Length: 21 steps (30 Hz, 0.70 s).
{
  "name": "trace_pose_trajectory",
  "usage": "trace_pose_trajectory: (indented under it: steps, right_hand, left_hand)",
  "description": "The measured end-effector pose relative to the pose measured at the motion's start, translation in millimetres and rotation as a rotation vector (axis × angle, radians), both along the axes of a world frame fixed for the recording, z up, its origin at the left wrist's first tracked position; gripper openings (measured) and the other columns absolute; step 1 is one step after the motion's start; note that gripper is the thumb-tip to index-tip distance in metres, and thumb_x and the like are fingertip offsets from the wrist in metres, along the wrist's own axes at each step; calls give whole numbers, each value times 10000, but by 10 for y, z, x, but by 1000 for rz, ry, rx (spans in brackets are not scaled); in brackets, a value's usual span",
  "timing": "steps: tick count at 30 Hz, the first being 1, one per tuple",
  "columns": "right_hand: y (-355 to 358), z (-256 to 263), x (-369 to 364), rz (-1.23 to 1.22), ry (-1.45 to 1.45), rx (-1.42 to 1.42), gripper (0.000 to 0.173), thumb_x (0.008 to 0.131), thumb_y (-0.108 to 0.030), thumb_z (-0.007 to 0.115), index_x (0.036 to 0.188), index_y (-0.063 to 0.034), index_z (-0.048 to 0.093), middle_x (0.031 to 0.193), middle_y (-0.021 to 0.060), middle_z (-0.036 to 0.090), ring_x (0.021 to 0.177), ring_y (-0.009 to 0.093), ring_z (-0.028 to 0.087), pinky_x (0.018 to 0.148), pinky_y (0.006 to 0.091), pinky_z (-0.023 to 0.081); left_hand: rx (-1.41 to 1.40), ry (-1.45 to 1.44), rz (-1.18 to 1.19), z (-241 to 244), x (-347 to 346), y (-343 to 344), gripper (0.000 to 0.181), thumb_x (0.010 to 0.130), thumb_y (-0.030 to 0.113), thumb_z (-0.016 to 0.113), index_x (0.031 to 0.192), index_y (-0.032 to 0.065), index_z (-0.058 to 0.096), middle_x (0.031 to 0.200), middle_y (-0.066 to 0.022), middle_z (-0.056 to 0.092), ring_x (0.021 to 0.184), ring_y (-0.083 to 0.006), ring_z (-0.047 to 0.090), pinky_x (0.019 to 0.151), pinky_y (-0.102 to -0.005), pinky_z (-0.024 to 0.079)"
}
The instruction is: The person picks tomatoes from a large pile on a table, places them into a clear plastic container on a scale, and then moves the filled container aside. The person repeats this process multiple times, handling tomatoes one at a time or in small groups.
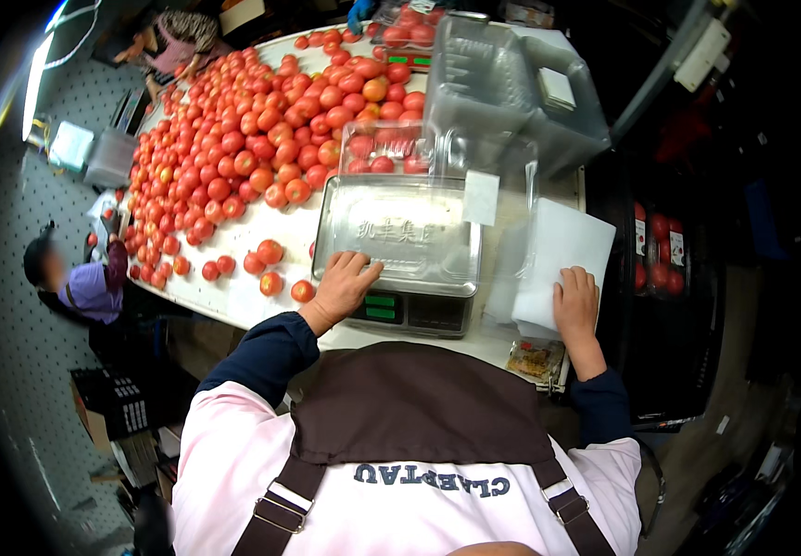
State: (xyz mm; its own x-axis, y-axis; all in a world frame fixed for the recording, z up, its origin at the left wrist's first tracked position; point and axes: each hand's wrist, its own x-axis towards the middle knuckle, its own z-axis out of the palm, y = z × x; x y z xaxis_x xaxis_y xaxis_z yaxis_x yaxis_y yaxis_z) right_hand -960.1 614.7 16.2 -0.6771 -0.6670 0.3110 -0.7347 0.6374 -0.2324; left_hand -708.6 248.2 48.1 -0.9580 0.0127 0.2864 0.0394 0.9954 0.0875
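Observation:
My left hand (343, 283) is at the near left corner of a steel-topped electronic scale (435, 313), its fingers curled by a clear plastic clamshell container (522, 177). The clamshell lies opened out across the pan and past its right side. A white label (481, 197) is stuck on it. Whether my left fingers grip the plastic I cannot tell. My right hand (576, 302) rests on a stack of thin white sheets (563, 254) right of the scale, fingers spread on top. Behind the scale, a clear container of tomatoes (381, 149) stands close to the pan.
A large heap of loose tomatoes (254, 132) covers the table's left and back. Nested clear containers (484, 83) stand at back right. Packed tomatoes (659, 254) lie beyond the right edge. A person in purple (94, 288) works at left, another person (185, 42) behind. A blue-gloved hand (359, 15) is at the back.

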Motion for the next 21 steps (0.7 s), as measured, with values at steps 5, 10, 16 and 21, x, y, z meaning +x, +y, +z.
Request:
trace_pose_trajectory:
  steps: [5, 10, 16, 21]
  right_hand:
    - [-58, -25, -100, 86, 68, -3, 103, 795, -54, 628, 853, -44, 544, 881, 110, 528, 861, 314, 529, 752, 414, 445]
    - [1, 177, -322, 102, -111, -163, 44, 855, -11, 560, 872, -3, 520, 929, 160, 556, 890, 370, 541, 786, 412, 460]
    - [-557, 633, -122, 49, -547, -596, 80, 921, -1, 519, 993, 3, 554, 1292, 144, 582, 1123, 218, 587, 884, 315, 479]
    - [-1898, 837, 468, 317, -351, -499, 52, 905, -16, 542, 926, -19, 495, 1350, 193, 531, 1236, 362, 521, 1037, 382, 392]
  left_hand:
    - [58, -106, 175, -211, 436, -40, 340, 789, 72, 608, 1117, 164, 617, 973, -49, 559, 968, -266, 543, 916, -427, 399]
    - [76, -18, 269, -161, 505, -47, 360, 786, 65, 634, 1124, 189, 633, 1022, -47, 575, 1075, -261, 531, 1042, -503, 339]
    - [141, -1, 302, -233, 582, -134, 327, 829, 91, 623, 1139, 194, 639, 1054, -46, 577, 1101, -270, 524, 1057, -496, 316]
    - [273, 113, 294, -147, 611, -143, 320, 826, 130, 661, 1143, 146, 628, 1093, -92, 569, 1082, -298, 531, 969, -458, 374]
